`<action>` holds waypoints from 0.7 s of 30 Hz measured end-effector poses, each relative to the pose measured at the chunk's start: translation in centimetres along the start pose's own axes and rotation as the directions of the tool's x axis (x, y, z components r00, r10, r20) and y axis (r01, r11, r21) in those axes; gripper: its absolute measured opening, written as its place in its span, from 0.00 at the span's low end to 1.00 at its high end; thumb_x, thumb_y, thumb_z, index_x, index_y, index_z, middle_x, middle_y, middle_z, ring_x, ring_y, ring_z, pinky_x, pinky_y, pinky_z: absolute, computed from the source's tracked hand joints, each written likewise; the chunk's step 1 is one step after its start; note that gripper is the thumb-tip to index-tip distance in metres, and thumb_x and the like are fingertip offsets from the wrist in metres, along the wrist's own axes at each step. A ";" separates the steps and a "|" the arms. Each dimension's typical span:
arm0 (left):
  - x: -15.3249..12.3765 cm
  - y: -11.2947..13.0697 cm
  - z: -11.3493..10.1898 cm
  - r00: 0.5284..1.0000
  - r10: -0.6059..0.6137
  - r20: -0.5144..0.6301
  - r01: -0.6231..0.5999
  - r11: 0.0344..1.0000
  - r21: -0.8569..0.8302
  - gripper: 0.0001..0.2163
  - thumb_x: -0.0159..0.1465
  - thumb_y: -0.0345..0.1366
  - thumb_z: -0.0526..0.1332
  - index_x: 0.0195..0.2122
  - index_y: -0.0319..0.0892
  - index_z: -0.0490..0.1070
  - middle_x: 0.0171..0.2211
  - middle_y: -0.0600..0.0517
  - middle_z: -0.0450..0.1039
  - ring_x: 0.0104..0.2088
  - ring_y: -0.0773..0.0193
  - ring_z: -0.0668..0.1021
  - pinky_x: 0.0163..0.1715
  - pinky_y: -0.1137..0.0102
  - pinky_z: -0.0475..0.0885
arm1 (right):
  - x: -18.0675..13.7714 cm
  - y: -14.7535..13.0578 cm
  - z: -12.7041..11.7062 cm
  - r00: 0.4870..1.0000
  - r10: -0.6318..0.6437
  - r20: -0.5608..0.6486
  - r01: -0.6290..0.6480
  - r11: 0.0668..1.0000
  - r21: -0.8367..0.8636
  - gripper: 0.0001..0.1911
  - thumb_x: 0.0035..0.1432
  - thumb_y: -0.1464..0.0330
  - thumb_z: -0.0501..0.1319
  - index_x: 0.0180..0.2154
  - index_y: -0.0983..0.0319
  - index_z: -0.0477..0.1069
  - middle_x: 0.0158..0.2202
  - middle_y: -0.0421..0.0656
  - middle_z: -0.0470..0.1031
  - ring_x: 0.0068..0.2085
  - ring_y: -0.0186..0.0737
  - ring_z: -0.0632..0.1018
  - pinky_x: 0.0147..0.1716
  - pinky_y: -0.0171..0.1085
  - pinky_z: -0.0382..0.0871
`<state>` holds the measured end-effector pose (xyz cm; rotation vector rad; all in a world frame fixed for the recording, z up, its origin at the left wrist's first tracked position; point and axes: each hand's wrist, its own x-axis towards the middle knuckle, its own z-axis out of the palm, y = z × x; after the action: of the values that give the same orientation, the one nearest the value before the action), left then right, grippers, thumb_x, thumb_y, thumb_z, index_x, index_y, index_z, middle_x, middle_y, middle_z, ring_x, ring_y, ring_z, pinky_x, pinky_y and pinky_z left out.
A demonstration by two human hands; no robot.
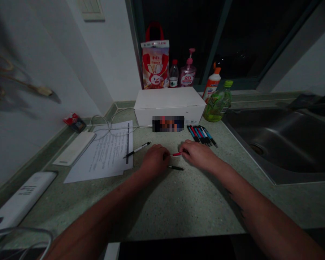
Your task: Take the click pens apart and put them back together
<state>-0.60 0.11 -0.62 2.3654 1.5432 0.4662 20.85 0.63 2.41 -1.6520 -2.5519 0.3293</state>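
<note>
Over the middle of the counter my left hand (156, 159) and my right hand (197, 153) face each other with curled, closed fingers. A thin pen piece (176, 154), red with a pale end, bridges the small gap between them. My right fingers grip its red end, and my left fingertips pinch the pale end. How much of it lies inside the hands is hidden. Just below my left fingers lies a black pen part (176, 168). Left of that hand a white and black pen (137, 150) rests partly on the printed sheet (105, 155).
Several pens (202, 135) lie in a row near the white box (169, 99). Bottles, including a green one (219, 103), and a red bag (155, 68) stand behind. A sink (292, 141) is at right. White power strips (24, 198) and cables lie left.
</note>
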 end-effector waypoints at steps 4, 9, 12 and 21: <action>0.1 0.0 0.1 1.000 -0.008 0.011 0.008 1.000 -0.029 0.08 0.68 0.32 0.62 0.37 0.46 0.81 0.39 0.48 0.81 0.44 0.55 0.79 0.48 0.61 0.72 | 0.0 0.0 0.6 0.999 -0.039 -0.028 0.040 0.999 0.022 0.09 0.68 0.73 0.59 0.41 0.60 0.79 0.44 0.46 0.79 0.42 0.42 0.79 0.39 0.37 0.65; 0.4 -0.2 0.1 0.999 -0.009 0.042 0.010 1.000 -0.028 0.08 0.68 0.32 0.62 0.38 0.46 0.83 0.39 0.48 0.82 0.44 0.55 0.79 0.47 0.62 0.71 | 0.2 -0.4 1.3 0.994 -0.092 -0.061 0.094 0.995 0.037 0.09 0.69 0.72 0.60 0.43 0.60 0.80 0.44 0.46 0.79 0.45 0.44 0.80 0.42 0.38 0.67; 0.4 -0.2 0.0 0.999 -0.015 0.038 0.017 0.999 -0.039 0.08 0.68 0.31 0.63 0.39 0.46 0.84 0.39 0.48 0.82 0.44 0.55 0.79 0.48 0.62 0.71 | 0.3 -0.7 1.5 0.992 -0.115 -0.060 0.117 0.993 0.020 0.09 0.69 0.71 0.60 0.44 0.61 0.80 0.44 0.47 0.79 0.45 0.44 0.80 0.42 0.38 0.68; 0.5 -0.5 0.0 0.997 -0.011 -0.077 0.002 0.994 -0.112 0.06 0.68 0.30 0.65 0.37 0.46 0.82 0.38 0.49 0.81 0.44 0.55 0.79 0.49 0.60 0.72 | 0.4 -0.8 1.8 0.986 -0.119 -0.114 0.129 0.988 0.085 0.07 0.68 0.70 0.62 0.45 0.61 0.78 0.44 0.47 0.78 0.43 0.43 0.79 0.42 0.38 0.69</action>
<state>-0.82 0.75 -0.72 2.2817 1.5156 0.6330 19.65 0.43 0.79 -1.4313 -2.5045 0.3313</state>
